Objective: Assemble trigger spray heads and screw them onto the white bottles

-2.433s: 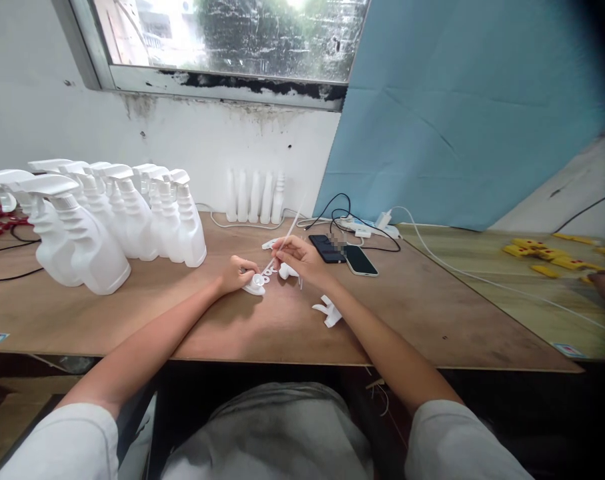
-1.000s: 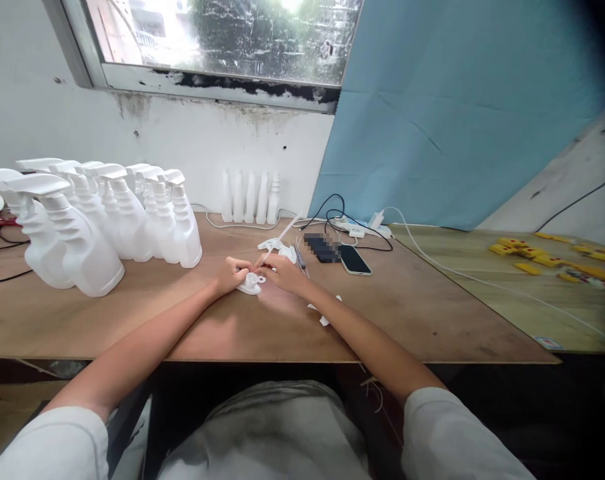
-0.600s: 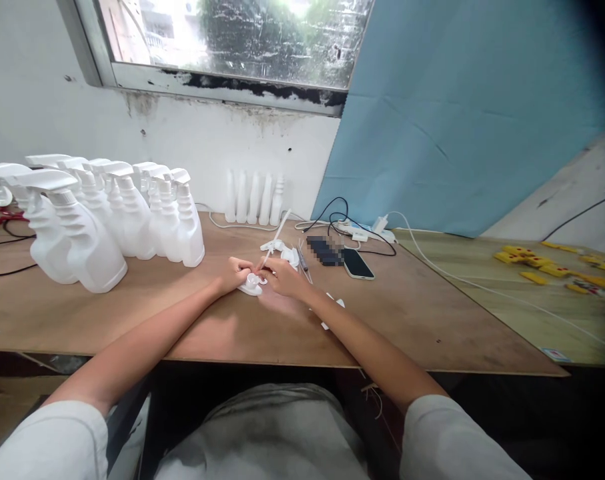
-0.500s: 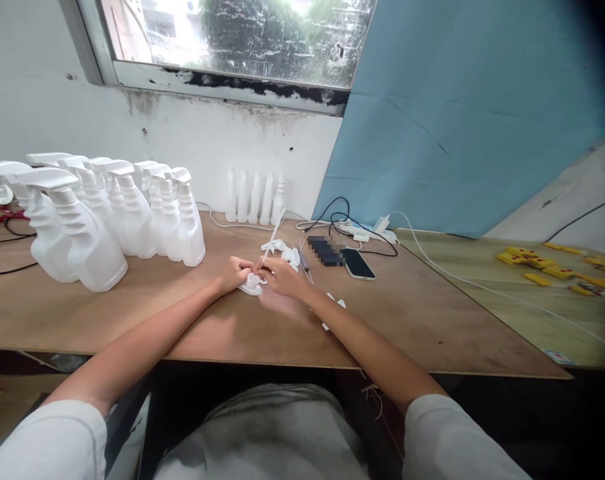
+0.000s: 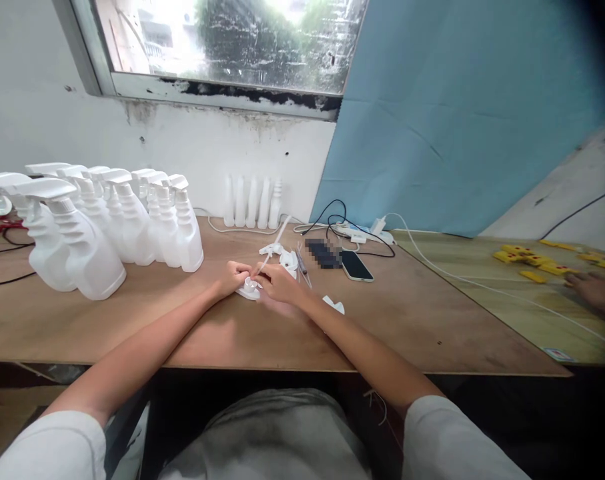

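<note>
Both my hands meet at the middle of the brown table [image 5: 192,327]. My left hand [image 5: 233,275] is closed on a white spray-trigger head [image 5: 248,290] that rests on the tabletop. My right hand [image 5: 277,283] pinches the lower end of a thin white dip tube [image 5: 277,241], which slants up and away from the head. Whether the tube's tip sits inside the head is hidden by my fingers. More loose white trigger heads [image 5: 281,254] lie just behind my hands, and one [image 5: 334,305] lies to the right of my forearm.
Several white spray bottles [image 5: 97,227] stand in a group at the left. Small white bottles [image 5: 252,202] line the wall. Two phones [image 5: 339,259] and charger cables [image 5: 357,230] lie at mid-right. Yellow parts [image 5: 537,261] and another person's hand [image 5: 595,291] are at far right.
My right hand has come down from a raised position to meet the left hand at the trigger head. The tube's lower end went down with it. Another person's hand has reappeared at the far right.
</note>
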The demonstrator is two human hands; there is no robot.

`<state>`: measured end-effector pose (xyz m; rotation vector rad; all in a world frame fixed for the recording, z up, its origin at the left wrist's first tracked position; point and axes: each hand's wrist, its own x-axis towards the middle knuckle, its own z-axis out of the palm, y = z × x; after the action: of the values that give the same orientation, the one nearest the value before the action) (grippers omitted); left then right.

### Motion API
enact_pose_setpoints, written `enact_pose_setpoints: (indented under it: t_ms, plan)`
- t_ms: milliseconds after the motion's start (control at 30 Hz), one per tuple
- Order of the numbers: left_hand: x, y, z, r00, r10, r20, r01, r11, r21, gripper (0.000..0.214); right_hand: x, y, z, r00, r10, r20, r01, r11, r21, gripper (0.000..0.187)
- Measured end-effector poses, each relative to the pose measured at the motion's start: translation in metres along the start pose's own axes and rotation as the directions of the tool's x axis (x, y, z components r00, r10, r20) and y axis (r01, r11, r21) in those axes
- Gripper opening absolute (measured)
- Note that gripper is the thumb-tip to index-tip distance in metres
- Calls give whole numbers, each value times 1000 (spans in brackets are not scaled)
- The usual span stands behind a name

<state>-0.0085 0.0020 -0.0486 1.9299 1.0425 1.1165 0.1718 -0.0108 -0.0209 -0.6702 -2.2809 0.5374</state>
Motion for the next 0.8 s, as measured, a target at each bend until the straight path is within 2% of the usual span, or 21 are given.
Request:
enact_pose_setpoints:
  t_ms: [67,167,233,300,400,467,533,633,700,800]
  plan:
    - [-1,5,-2,1000,5,23,-5,1000,-21,28,-2,4,-4,997,63,-37,-60,996,58,13]
    - [-1,6,-4,999,-41,1,41,985,-169,48,-6,4,-21,990,124,-74,-111,981,159,17]
    - [3,1,-5,991,-111,-80,91,971,-221,59,-8,1,-39,982,157,-104,-128,963,237,20]
    - [12,-10,-6,968,-152,-198,122,980,-154,58,-11,-2,-58,974,172,-149,-117,940,321,22]
    - [41,-30,-9,922,-125,-367,135,991,0,37,-17,1,-80,942,187,-278,-45,893,447,23]
    - [67,-43,-10,876,-97,-472,152,985,81,24,-22,11,-90,912,271,-307,-53,821,569,24]
    - [94,-54,-12,813,-79,-577,199,969,148,20,-30,24,-95,888,382,-256,-109,716,690,24]
    - [129,-67,-20,734,-70,-675,287,933,216,36,-45,43,-101,844,510,-167,-207,596,776,26]
    - [149,-73,-30,722,-77,-688,342,904,258,47,-53,49,-105,799,575,-176,-241,575,782,27]
    - [173,-81,-48,737,-136,-662,430,850,304,55,-58,45,-110,753,617,-229,-240,582,777,26]
